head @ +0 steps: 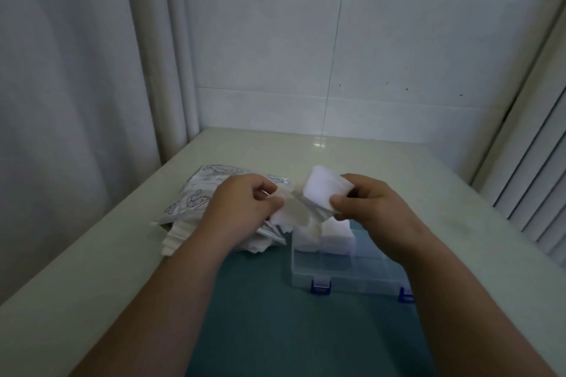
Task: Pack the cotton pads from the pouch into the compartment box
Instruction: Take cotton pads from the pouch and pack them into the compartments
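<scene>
Cotton pads (324, 190) above compartment box (346, 281): stack pinched in right hand (373, 202), loose ones gripped in left hand (242, 199).

view: head | count: 1 | faces: forward, down | range: near, over table (428, 168)

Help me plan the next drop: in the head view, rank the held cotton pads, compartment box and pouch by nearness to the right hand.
1. Cotton pads: pinched in the right hand itself.
2. Compartment box: just beneath it, right side.
3. Pouch: leftward, beyond the left hand.
</scene>
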`<action>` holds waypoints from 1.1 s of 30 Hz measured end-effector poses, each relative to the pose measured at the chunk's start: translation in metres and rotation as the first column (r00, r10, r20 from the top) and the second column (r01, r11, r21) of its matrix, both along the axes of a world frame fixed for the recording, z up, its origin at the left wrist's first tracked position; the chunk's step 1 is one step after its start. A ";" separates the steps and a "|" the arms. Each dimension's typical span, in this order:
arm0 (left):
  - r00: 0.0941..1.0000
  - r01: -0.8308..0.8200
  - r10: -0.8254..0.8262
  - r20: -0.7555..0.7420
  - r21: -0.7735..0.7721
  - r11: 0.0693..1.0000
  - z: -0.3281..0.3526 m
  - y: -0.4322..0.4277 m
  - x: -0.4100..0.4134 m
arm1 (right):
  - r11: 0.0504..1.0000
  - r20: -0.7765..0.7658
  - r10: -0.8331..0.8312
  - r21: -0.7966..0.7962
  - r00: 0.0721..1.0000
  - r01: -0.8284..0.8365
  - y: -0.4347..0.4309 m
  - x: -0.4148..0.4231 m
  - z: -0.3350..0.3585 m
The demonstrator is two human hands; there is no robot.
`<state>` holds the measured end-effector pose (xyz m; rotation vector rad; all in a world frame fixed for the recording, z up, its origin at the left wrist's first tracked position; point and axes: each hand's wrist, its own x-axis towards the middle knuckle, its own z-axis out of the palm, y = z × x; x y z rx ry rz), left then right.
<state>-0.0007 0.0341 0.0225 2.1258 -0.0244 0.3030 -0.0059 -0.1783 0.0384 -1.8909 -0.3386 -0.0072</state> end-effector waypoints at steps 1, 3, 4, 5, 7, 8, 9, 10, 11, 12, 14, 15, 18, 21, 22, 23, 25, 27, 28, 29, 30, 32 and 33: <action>1.000 0.018 -0.019 -0.009 -0.064 0.998 -0.003 -0.001 -0.001 | 0.999 -0.016 0.017 -0.027 1.000 -0.017 0.001 0.000 -0.001; 0.997 0.064 -0.069 -0.032 -0.139 0.988 -0.008 0.000 -0.003 | 0.986 -0.001 0.003 -0.164 1.000 -0.003 0.006 0.003 -0.006; 0.995 0.089 -0.097 -0.040 -0.163 0.983 -0.010 0.000 -0.004 | 0.970 0.033 -0.013 -0.242 0.999 0.020 0.008 0.004 -0.008; 0.991 0.113 -0.123 -0.044 -0.188 0.976 -0.011 0.002 -0.004 | 0.953 0.066 -0.019 -0.301 0.998 0.038 0.012 0.004 -0.010; 0.985 0.151 -0.167 -0.048 -0.239 0.959 -0.012 0.005 -0.005 | 0.940 0.089 -0.007 -0.340 0.996 0.037 0.017 0.004 -0.012; 0.981 0.164 -0.184 -0.054 -0.259 0.952 -0.011 0.007 -0.006 | 0.941 0.084 0.001 -0.338 0.996 0.027 0.018 0.005 -0.013; 0.978 0.176 -0.200 -0.059 -0.278 0.944 -0.011 0.007 -0.006 | 0.941 0.077 0.008 -0.337 0.997 0.019 0.019 0.005 -0.014; 0.976 0.185 -0.211 -0.059 -0.298 0.937 -0.011 0.007 -0.007 | 0.938 0.077 0.014 -0.346 0.997 0.014 0.019 0.004 -0.014; 0.974 0.192 -0.220 -0.055 -0.319 0.928 -0.012 0.006 -0.008 | 0.933 0.084 0.021 -0.359 0.996 0.011 0.020 0.004 -0.014; 0.972 0.199 -0.229 -0.048 -0.340 0.919 -0.012 0.004 -0.008 | 0.930 0.091 0.027 -0.367 0.995 0.008 0.020 0.003 -0.013; 0.969 0.209 -0.243 -0.040 -0.388 0.898 -0.014 0.001 -0.008 | 0.929 0.090 0.040 -0.370 0.995 -0.003 0.021 0.001 -0.010; 0.968 0.211 -0.249 -0.040 -0.410 0.887 -0.016 -0.001 -0.007 | 0.926 0.086 0.042 -0.376 0.995 -0.007 0.021 0.000 -0.009; 0.969 0.206 -0.244 -0.051 -0.384 0.900 -0.018 -0.003 -0.006 | 0.910 0.074 0.042 -0.414 0.996 -0.007 0.019 -0.001 -0.008; 0.996 0.089 -0.084 0.028 -0.248 0.965 -0.018 -0.009 -0.005 | 0.921 0.030 0.044 -0.388 0.999 -0.029 0.016 -0.001 -0.007; 0.996 0.036 -0.013 0.091 -0.261 0.965 -0.017 -0.012 -0.006 | 0.924 0.018 0.043 -0.380 0.999 -0.033 0.015 -0.001 -0.006; 0.987 0.003 0.044 0.152 -0.298 0.955 -0.016 -0.015 -0.008 | 0.925 0.013 0.039 -0.379 0.999 -0.032 0.014 -0.001 -0.005; 0.970 -0.033 0.114 0.216 -0.344 0.938 -0.014 -0.024 -0.009 | 0.925 0.011 0.039 -0.378 0.999 -0.032 0.013 0.000 -0.005; 0.972 -0.046 0.128 0.197 -0.375 0.926 -0.012 -0.032 -0.010 | 0.922 0.019 0.046 -0.386 0.999 -0.035 0.013 0.000 -0.006; 0.979 -0.049 0.125 0.161 -0.409 0.911 -0.011 -0.035 -0.010 | 0.919 0.025 0.049 -0.393 0.998 -0.035 0.013 0.000 -0.006; 0.986 -0.053 0.115 0.116 -0.440 0.896 -0.009 -0.038 -0.009 | 0.916 0.031 0.048 -0.401 0.998 -0.031 0.014 0.000 -0.006; 0.993 -0.058 0.099 0.068 -0.452 0.890 -0.008 -0.041 -0.008 | 0.913 0.039 0.043 -0.406 0.998 -0.024 0.014 0.000 -0.007; 0.998 -0.062 0.063 -0.011 -0.438 0.897 -0.006 -0.046 -0.006 | 0.915 0.042 0.039 -0.403 0.998 -0.018 0.015 0.001 -0.007; 0.998 -0.061 0.050 -0.037 -0.424 0.904 -0.006 -0.048 -0.005 | 0.917 0.033 0.042 -0.397 0.999 -0.026 0.015 0.001 -0.007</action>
